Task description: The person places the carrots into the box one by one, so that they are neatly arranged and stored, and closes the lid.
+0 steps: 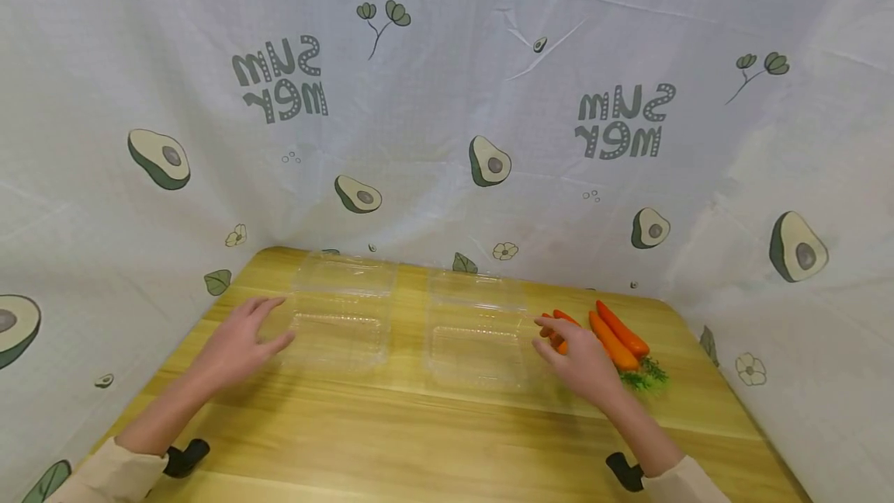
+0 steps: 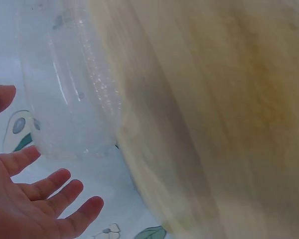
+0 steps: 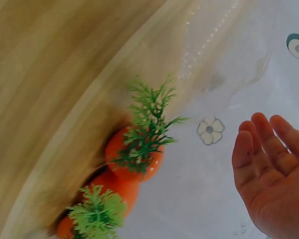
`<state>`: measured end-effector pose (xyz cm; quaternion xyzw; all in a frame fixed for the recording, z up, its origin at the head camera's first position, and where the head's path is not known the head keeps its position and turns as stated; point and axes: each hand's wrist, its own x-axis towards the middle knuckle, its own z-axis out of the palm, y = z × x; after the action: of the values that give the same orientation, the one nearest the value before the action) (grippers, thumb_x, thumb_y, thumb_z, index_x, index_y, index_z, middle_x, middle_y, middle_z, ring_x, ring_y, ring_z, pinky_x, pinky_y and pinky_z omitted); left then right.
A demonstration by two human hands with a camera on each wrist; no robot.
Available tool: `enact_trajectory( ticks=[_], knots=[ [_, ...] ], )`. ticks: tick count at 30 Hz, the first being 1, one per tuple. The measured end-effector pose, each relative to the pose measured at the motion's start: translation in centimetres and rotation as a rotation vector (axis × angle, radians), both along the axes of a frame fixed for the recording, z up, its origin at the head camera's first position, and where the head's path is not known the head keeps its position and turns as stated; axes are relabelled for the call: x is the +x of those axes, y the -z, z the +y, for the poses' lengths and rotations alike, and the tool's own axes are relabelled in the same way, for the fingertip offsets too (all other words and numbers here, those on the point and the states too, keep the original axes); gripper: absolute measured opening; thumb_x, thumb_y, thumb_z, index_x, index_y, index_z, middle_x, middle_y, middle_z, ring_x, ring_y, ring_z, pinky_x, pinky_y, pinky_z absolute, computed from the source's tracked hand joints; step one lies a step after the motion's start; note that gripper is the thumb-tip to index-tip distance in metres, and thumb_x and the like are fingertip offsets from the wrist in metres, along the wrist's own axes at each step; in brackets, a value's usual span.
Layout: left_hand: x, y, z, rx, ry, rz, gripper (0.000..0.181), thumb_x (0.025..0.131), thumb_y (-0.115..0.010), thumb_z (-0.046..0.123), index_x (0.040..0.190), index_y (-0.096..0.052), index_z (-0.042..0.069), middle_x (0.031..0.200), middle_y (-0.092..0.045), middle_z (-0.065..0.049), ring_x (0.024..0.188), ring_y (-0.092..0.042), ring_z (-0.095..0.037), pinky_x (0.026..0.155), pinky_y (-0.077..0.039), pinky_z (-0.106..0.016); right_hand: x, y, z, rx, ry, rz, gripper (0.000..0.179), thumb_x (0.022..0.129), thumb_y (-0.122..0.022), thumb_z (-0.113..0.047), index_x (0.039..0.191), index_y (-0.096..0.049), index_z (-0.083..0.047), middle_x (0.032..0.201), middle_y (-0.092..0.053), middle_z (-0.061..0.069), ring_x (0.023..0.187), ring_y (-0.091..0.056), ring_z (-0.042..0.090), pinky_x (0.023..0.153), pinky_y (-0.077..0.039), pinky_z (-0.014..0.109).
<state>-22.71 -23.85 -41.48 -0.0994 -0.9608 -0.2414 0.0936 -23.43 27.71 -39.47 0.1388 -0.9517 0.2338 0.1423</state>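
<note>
Two clear plastic clamshell boxes stand side by side on the wooden table, lids folded back: a left box (image 1: 337, 336) and a right box (image 1: 476, 348). My left hand (image 1: 240, 340) hovers just left of the left box, thumb and fingers spread, holding nothing. In the left wrist view those fingers (image 2: 70, 191) are apart near a clear box (image 2: 74, 84). Between the right box and several orange carrots (image 1: 613, 341) with green tops is my right hand (image 1: 580, 359), partly covering some of them. The right wrist view shows this hand (image 3: 274, 184) with nothing in it, apart from the carrots (image 3: 139, 159).
A pale cloth (image 1: 419, 99) printed with avocados and lettering hangs behind the table and along its sides. Bare wood (image 1: 391, 441) lies in front of the boxes. Each wrist carries a black strap mount (image 1: 187, 458).
</note>
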Motion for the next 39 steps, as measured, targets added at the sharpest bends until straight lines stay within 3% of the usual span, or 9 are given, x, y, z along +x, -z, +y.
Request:
enact_trajectory(
  ticks=[5, 13, 18, 22, 26, 29, 33, 37, 39],
  knots=[
    [-0.5, 0.8, -0.9, 0.069, 0.009, -0.077, 0.083, 0.097, -0.059, 0.055, 0.155, -0.034, 0.001, 0.151, -0.033, -0.035, 0.135, -0.033, -0.058, 0.101, -0.033, -0.076, 0.3, 0.2, 1.1, -0.103, 0.025, -0.020, 0.035, 0.097, -0.068, -0.018, 0.128, -0.067, -0.003, 0.101, -0.070, 0.007, 0.078, -0.060, 0.017, 0.057, -0.048, 0.024],
    [-0.7, 1.5, -1.7, 0.187, 0.101, -0.158, 0.089, 0.097, -0.064, 0.048, 0.158, -0.024, -0.002, 0.152, -0.037, -0.033, 0.134, -0.041, -0.055, 0.097, -0.041, -0.070, 0.8, 0.3, 2.3, -0.228, 0.142, -0.125, 0.039, 0.102, -0.061, -0.025, 0.134, -0.063, -0.004, 0.110, -0.070, 0.013, 0.094, -0.061, 0.025, 0.066, -0.049, 0.027],
    [-0.5, 1.7, -1.9, 0.197, 0.130, -0.180, 0.091, 0.095, -0.068, 0.045, 0.157, -0.025, -0.005, 0.149, -0.041, -0.034, 0.133, -0.043, -0.055, 0.097, -0.042, -0.069, 1.2, 0.6, 3.1, -0.285, 0.217, -0.215, 0.043, 0.103, -0.058, -0.030, 0.138, -0.060, -0.004, 0.118, -0.067, 0.017, 0.089, -0.058, 0.024, 0.059, -0.046, 0.028],
    [-0.5, 1.8, -1.9, 0.185, 0.131, -0.201, 0.095, 0.093, -0.069, 0.047, 0.157, -0.023, -0.004, 0.148, -0.043, -0.034, 0.131, -0.045, -0.055, 0.096, -0.043, -0.068, 1.3, 1.1, 3.9, -0.301, 0.260, -0.229, 0.044, 0.102, -0.060, -0.031, 0.137, -0.061, -0.005, 0.115, -0.066, 0.017, 0.083, -0.056, 0.019, 0.058, -0.045, 0.028],
    [-0.5, 1.8, -1.8, 0.178, 0.127, -0.197, 0.098, 0.092, -0.070, 0.047, 0.158, -0.020, -0.006, 0.145, -0.046, -0.033, 0.129, -0.046, -0.055, 0.095, -0.044, -0.067, 1.2, 1.5, 4.5, -0.323, 0.297, -0.247, 0.045, 0.101, -0.061, -0.030, 0.137, -0.060, -0.004, 0.101, -0.063, 0.012, 0.067, -0.047, 0.013, 0.055, -0.040, 0.028],
    [-0.5, 1.8, -1.8, 0.176, 0.127, -0.195, 0.100, 0.092, -0.071, 0.047, 0.157, -0.018, -0.008, 0.144, -0.047, -0.033, 0.128, -0.047, -0.056, 0.095, -0.044, -0.067, 1.1, 1.6, 4.6, -0.349, 0.319, -0.282, 0.046, 0.101, -0.062, -0.029, 0.138, -0.059, -0.002, 0.080, -0.054, 0.005, 0.055, -0.034, 0.011, 0.052, -0.034, 0.028],
    [-0.5, 1.7, -1.8, 0.172, 0.126, -0.199, 0.102, 0.092, -0.071, 0.047, 0.157, -0.017, -0.009, 0.144, -0.047, -0.034, 0.128, -0.047, -0.056, 0.096, -0.044, -0.067, 1.0, 1.8, 4.7, -0.357, 0.340, -0.314, 0.050, 0.100, -0.064, -0.029, 0.138, -0.057, 0.001, 0.067, -0.042, -0.002, 0.053, -0.031, 0.010, 0.051, -0.032, 0.027],
    [-0.4, 1.7, -1.7, 0.173, 0.125, -0.207, 0.102, 0.092, -0.071, 0.047, 0.157, -0.017, -0.010, 0.145, -0.045, -0.037, 0.130, -0.046, -0.057, 0.097, -0.042, -0.068, 1.0, 2.1, 4.8, -0.356, 0.353, -0.343, 0.054, 0.098, -0.065, -0.032, 0.139, -0.056, 0.003, 0.076, -0.056, 0.010, 0.057, -0.037, 0.013, 0.052, -0.034, 0.027],
    [-0.3, 1.7, -1.8, 0.173, 0.125, -0.211, 0.102, 0.092, -0.071, 0.047, 0.157, -0.016, -0.010, 0.145, -0.044, -0.038, 0.130, -0.045, -0.057, 0.098, -0.042, -0.069, 1.0, 2.3, 4.8, -0.358, 0.359, -0.352, 0.056, 0.098, -0.066, -0.032, 0.139, -0.056, 0.004, 0.095, -0.064, 0.021, 0.064, -0.044, 0.016, 0.055, -0.038, 0.027]
  ],
)
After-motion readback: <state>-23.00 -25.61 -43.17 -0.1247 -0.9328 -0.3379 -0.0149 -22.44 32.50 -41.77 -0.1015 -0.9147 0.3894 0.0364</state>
